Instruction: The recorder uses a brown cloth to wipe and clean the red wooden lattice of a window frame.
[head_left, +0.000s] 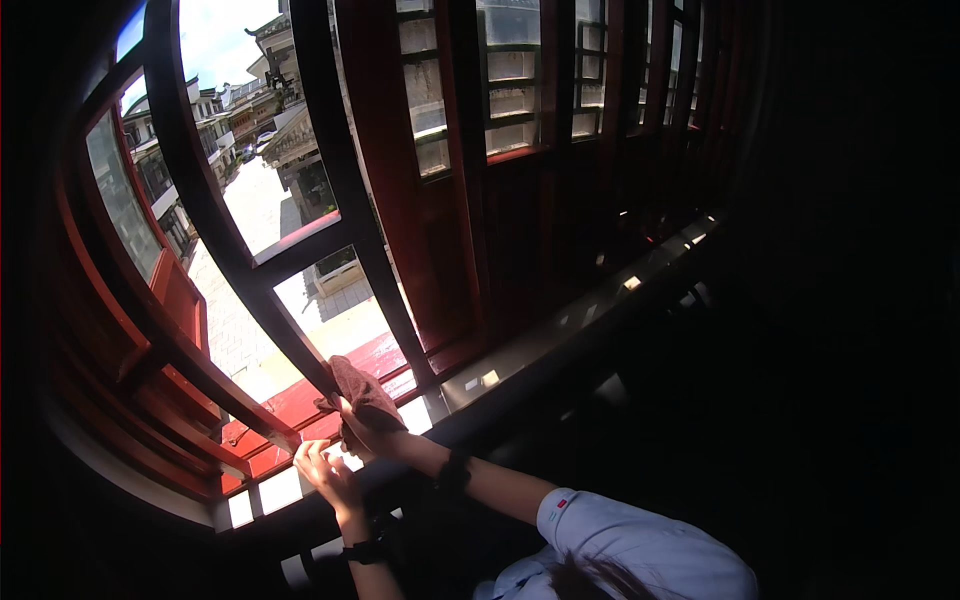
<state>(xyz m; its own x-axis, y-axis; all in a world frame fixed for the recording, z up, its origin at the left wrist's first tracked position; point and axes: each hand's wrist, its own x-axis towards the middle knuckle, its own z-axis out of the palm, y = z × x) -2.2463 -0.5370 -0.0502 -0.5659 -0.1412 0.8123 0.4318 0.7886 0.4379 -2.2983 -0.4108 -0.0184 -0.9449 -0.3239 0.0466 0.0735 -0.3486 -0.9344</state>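
Observation:
My right hand (369, 433) holds a brownish-pink cloth (358, 386), bunched up against the lower end of a dark wooden window stile (296, 330). Part of the cloth hangs below my fingers. Lower and to the left is my left hand (326, 474), its fingers loosely bent and apart, with nothing visible in it. Its fingertips are close to the bottom end of another reddish wooden frame (259, 420); whether they touch it I cannot tell. Beneath both hands runs a sunlit ledge (281, 489), and just beyond it lies a red painted sill (300, 409).
Red wooden panels with latticed windows (514, 97) continue to the right. At left, a red casement (180, 300) stands swung outward. Outside are a paved street (251, 202) and tiled-roof buildings (277, 45). Deep shadow hides the room on the right.

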